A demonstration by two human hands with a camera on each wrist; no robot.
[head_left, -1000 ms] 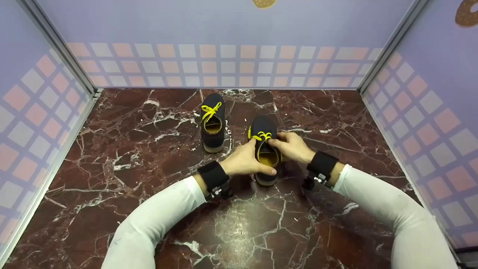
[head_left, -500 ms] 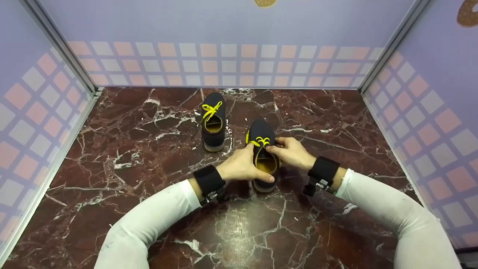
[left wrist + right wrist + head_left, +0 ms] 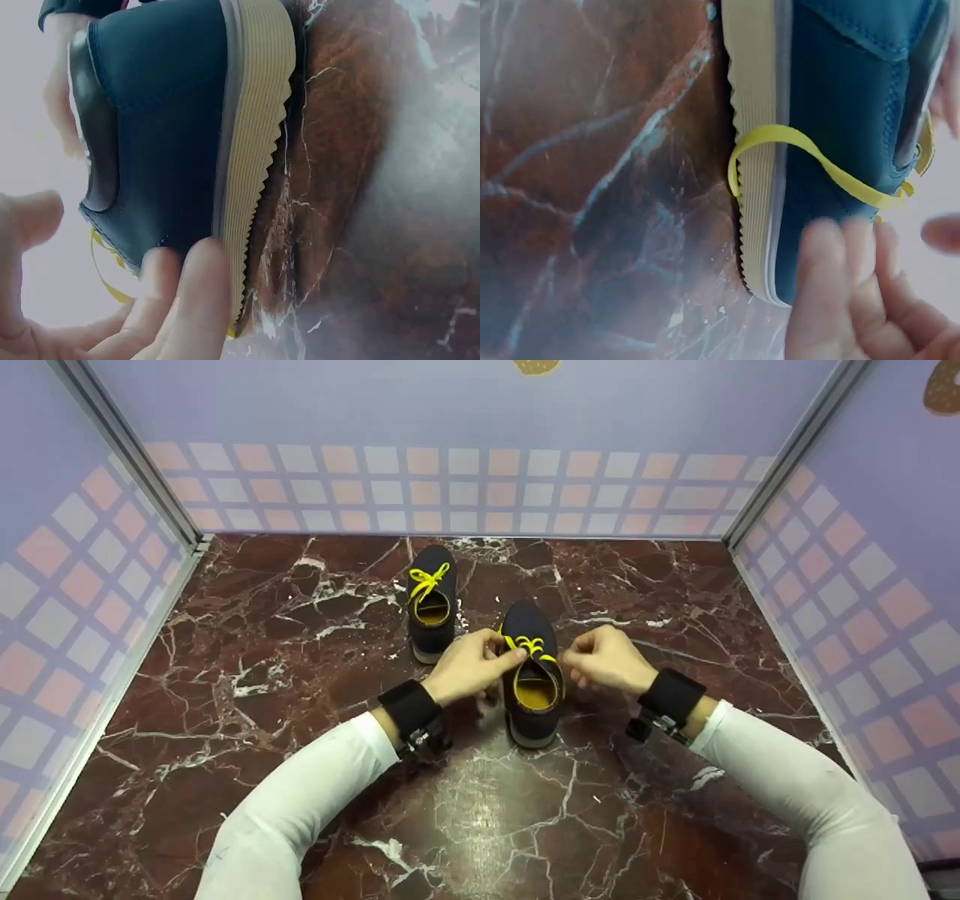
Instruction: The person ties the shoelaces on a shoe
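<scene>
A dark sneaker (image 3: 529,621) with yellow laces stands on the floor between the two hands, toe pointing away. My left hand (image 3: 469,664) is at its left side, thumb over the opening near the laces. In the left wrist view, two fingertips (image 3: 202,274) lie against the shoe's side, with the thumb apart from them. My right hand (image 3: 609,660) is just right of the shoe, fingers bent and thumb separated from them. A loose yellow lace end (image 3: 802,142) droops over the shoe's side to the sole in the right wrist view, beyond the fingertips.
A matching sneaker (image 3: 433,634), its yellow lace tied in a bow, stands farther back to the left. Reddish-brown marbled flooring (image 3: 315,780) runs to the purple back wall (image 3: 480,405), with side walls at left and right.
The shoe has come slightly nearer. My left thumb has moved from the heel up toward the laces. The right hand has drawn off the laces to the right side; a lace end now hangs there.
</scene>
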